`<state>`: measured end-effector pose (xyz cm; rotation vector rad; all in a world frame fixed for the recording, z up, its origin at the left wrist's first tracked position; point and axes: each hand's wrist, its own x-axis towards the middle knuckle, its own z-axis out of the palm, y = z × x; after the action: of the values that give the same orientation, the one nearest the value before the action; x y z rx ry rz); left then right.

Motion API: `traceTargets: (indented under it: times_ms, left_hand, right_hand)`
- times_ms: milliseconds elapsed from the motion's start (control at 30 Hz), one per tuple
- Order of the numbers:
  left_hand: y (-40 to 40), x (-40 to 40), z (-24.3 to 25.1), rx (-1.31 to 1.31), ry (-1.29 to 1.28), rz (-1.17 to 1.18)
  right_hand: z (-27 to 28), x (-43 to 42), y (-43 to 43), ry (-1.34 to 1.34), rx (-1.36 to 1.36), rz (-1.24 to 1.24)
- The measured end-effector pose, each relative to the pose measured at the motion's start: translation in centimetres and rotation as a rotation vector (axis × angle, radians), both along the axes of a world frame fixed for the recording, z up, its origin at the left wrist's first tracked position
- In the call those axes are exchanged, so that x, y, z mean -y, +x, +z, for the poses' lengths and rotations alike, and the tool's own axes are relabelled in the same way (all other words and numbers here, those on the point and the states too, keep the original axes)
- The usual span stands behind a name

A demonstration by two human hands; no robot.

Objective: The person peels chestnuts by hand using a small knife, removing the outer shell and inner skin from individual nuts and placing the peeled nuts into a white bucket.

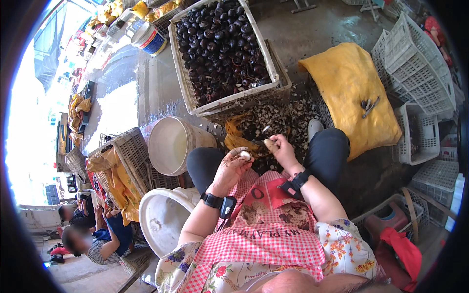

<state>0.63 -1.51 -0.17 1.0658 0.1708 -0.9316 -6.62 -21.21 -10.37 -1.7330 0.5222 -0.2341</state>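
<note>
My left hand (231,167), smeared with dark dirt, holds a white, peeled water chestnut (245,156) at its fingertips. To the right of it, my right hand (284,151) is curled, with a brownish piece (271,145) at the thumb and fingers; whether that is a finger cover or a tool handle I cannot tell. A small pale sliver (266,128) shows just beyond, apart from the fingers. Past both hands, dark and pale peelings (293,117) cover the floor around a yellow sack (236,133). Unpeeled water chestnuts (223,47) fill a white plastic crate (234,96) ahead.
A white bucket (168,146) with cloudy liquid stands by my left knee, near a white round lid (161,219). On the right, a yellow sack-covered stand (351,99) carries small tools (370,106). Stacked crates (417,66) rise beyond it. Two people (102,238) sit at left.
</note>
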Motion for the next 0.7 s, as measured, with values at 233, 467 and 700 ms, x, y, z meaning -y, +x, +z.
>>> traceTargets:
  times_ms: [233,467,700]
  left_hand:
    - [-0.6,-0.3,0.0,-0.047,-0.096,-0.013]
    - [-1.0,-0.6,0.9,0.016,0.015,-0.115]
    - [-0.8,-0.8,-0.9,0.034,-0.023,-0.069]
  right_hand:
    - [2.4,0.6,0.0,-0.214,0.087,-0.075]
    - [5.1,-2.5,0.2,-0.123,0.395,0.171]
    - [7.6,-2.4,-0.9,0.026,0.288,0.184]
